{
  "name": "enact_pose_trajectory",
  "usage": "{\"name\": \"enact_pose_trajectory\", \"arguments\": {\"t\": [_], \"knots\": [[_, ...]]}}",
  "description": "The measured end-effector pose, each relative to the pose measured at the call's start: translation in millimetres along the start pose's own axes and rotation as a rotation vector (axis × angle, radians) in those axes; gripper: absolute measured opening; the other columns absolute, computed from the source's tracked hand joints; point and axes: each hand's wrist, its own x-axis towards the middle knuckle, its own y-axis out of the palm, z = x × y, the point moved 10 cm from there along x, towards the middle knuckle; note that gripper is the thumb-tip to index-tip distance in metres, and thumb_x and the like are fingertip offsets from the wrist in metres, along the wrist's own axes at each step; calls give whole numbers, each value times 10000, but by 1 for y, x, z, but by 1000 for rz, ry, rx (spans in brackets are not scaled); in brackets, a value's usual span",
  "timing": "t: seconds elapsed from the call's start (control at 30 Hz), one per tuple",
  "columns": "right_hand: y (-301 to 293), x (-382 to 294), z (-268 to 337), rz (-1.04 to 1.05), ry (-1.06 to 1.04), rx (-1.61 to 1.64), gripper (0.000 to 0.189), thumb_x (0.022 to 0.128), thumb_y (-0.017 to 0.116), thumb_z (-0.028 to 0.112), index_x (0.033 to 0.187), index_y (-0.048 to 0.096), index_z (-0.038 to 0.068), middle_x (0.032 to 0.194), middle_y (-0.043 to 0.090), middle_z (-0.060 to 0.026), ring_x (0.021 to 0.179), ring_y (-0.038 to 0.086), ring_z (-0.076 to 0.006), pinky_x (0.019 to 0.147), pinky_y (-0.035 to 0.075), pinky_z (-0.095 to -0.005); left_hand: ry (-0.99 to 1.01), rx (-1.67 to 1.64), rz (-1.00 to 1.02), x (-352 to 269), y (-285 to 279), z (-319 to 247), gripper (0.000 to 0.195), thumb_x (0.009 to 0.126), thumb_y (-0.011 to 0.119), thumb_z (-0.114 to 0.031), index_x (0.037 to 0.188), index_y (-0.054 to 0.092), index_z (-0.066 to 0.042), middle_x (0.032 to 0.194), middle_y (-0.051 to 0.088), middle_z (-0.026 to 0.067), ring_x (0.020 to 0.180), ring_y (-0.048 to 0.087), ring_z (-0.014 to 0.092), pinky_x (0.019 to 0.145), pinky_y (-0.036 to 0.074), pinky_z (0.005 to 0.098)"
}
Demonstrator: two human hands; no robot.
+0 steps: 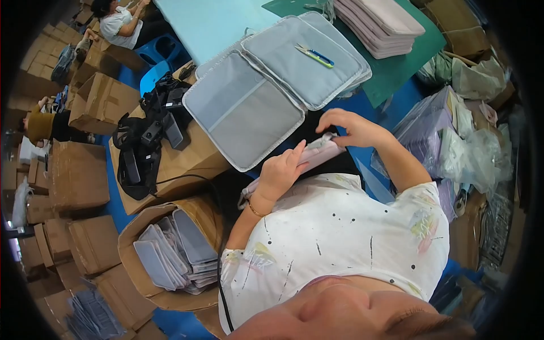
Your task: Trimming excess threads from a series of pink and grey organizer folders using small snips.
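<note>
My left hand point(278, 172) lies over a pale pink padded zip case point(321, 155) at my lap and holds it. A loop point(244, 197) hangs at the case's near left end. My right hand point(357, 127) is at the far right end of the case; its lower fingers pinch the edge where grey lining shows, and the index finger is bent above. Beyond my hands, an opened grey-lined case point(244, 114) lies across the table edge. Thread snips point(316, 56) with blue and green handles rest on its right half.
Stacked pink cases point(382, 25) stand on a green mat point(395, 78). Black straps and electronic devices point(155, 131) cover a carton at left, with a cable running past my left arm. An open carton point(127, 250) holds grey cases. Plastic-wrapped purple goods point(425, 123) stand right. A person point(121, 25) sits far left.
</note>
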Motion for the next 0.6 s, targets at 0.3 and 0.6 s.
{"name": "enact_pose_trajectory", "arguments": {"t": [0.3, 0.6], "knots": [[15, 8, 24, 96, -114, 15, 219, 603, 634, -75, 730, 502, 45, 734, 525, -58, 638, 532, -211, 533, 430, -306, -12, -185, 15, -4, -10, 2, 530, 771, 688, -221, 1254, 528, -73, 768, 562, 81, 635, 574, 257, 560, 462, 342], [-13, -12, 85, -246, -608, -353, 226, 647, 700, -47, 834, 653, 71, 767, 540, -47, 651, 542, -206, 540, 441, -301, 36, -240, -86, 3, -19, -5, 548, 794, 673, -201, 1297, 505, -60, 823, 583, 106, 648, 576, 278, 563, 466, 348]]}}
